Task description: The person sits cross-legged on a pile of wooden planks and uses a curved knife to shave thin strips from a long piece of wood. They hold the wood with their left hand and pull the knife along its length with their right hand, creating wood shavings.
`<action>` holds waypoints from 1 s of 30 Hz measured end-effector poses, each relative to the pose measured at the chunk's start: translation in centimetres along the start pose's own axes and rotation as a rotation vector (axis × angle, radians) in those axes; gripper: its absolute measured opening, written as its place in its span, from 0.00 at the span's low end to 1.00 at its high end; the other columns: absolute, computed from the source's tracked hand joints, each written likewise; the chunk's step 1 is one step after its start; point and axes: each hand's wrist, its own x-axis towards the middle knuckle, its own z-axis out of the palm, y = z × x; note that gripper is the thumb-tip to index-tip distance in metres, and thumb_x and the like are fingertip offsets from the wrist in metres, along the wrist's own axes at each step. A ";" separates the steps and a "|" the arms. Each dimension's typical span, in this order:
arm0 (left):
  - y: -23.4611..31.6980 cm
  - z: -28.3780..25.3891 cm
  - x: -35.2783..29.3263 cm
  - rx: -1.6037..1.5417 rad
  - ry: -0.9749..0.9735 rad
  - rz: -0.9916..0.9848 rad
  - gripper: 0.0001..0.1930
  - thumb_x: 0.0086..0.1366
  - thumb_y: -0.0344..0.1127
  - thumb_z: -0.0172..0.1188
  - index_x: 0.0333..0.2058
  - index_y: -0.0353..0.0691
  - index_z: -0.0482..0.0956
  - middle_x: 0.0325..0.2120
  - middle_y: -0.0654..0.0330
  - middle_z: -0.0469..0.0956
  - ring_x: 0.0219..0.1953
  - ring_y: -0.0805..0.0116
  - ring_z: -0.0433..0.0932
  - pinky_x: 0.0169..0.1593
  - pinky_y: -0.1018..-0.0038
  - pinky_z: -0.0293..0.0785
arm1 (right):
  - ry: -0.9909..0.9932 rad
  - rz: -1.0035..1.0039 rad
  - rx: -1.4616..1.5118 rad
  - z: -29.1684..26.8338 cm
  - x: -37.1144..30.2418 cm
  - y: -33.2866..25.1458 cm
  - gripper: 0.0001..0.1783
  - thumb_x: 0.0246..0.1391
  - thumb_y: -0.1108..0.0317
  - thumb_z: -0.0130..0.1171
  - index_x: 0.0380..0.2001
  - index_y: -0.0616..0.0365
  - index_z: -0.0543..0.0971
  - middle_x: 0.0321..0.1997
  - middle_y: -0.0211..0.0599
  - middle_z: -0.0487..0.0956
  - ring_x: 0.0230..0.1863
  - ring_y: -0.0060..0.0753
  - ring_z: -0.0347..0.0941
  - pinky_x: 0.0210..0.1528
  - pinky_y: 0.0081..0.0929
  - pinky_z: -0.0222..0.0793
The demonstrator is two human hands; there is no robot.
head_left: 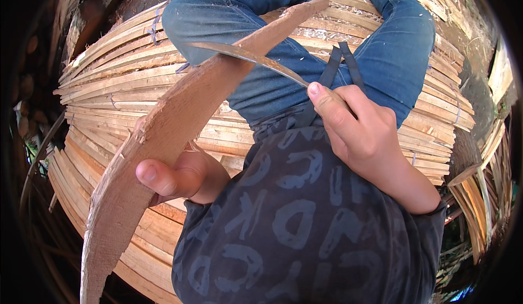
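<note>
A long, rough wooden plank point(185, 108) slants from the lower left up across my left leg. My left hand point(177, 176) grips it near its lower half, the thumb on the facing side and most fingers hidden behind. In my right hand point(357, 127) is a knife with a long, thin, slightly curved blade point(267, 61); the fist hides its handle. The blade lies across the plank's upper part, and its far end reaches past the plank's left edge. Ragged fibres stand out along the plank's left edge.
Bundles of pale wooden strips point(120, 91), tied with thin blue cord, lie beneath and around my jeans-clad legs point(387, 48). Wood shavings point(321, 34) are scattered between my legs. More strips and scrap wood point(479, 206) lie at the right edge.
</note>
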 end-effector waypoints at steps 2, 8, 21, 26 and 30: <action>-0.2 -0.1 0.1 0.013 -0.020 0.047 0.33 0.54 0.50 0.63 0.56 0.45 0.62 0.48 0.49 0.66 0.47 0.60 0.75 0.45 0.59 0.80 | -0.011 -0.008 -0.029 -0.2 0.3 -0.2 0.26 0.47 0.76 0.61 0.53 0.51 0.77 0.25 0.30 0.67 0.18 0.22 0.67 0.14 0.21 0.64; 0.0 -0.3 0.4 0.046 0.007 0.004 0.46 0.50 0.53 0.63 0.61 0.39 0.49 0.38 0.40 0.70 0.33 0.55 0.79 0.38 0.62 0.82 | 0.091 -0.081 0.064 -1.6 1.1 -2.3 0.26 0.44 0.79 0.64 0.50 0.56 0.78 0.27 0.35 0.72 0.20 0.24 0.70 0.17 0.18 0.66; 0.7 0.7 -0.4 0.094 0.060 -0.040 0.37 0.49 0.56 0.61 0.45 0.28 0.61 0.33 0.44 0.70 0.32 0.59 0.76 0.37 0.66 0.76 | -0.047 -0.004 -0.036 0.2 0.4 -0.5 0.28 0.48 0.77 0.59 0.55 0.49 0.75 0.25 0.30 0.66 0.18 0.24 0.69 0.15 0.23 0.65; 0.4 -0.3 -0.1 0.105 -0.009 -0.036 0.39 0.49 0.55 0.61 0.48 0.28 0.59 0.34 0.42 0.70 0.30 0.58 0.77 0.34 0.67 0.77 | 0.095 -0.077 0.033 -0.4 0.9 -1.7 0.25 0.46 0.74 0.62 0.52 0.51 0.78 0.25 0.30 0.68 0.18 0.21 0.67 0.14 0.20 0.65; 0.0 -0.1 0.0 0.076 0.005 -0.033 0.40 0.48 0.55 0.61 0.50 0.29 0.58 0.34 0.41 0.70 0.32 0.57 0.78 0.35 0.66 0.78 | 0.011 -0.005 -0.009 -0.2 0.8 -1.1 0.24 0.47 0.73 0.62 0.51 0.50 0.78 0.25 0.30 0.68 0.19 0.23 0.69 0.14 0.21 0.65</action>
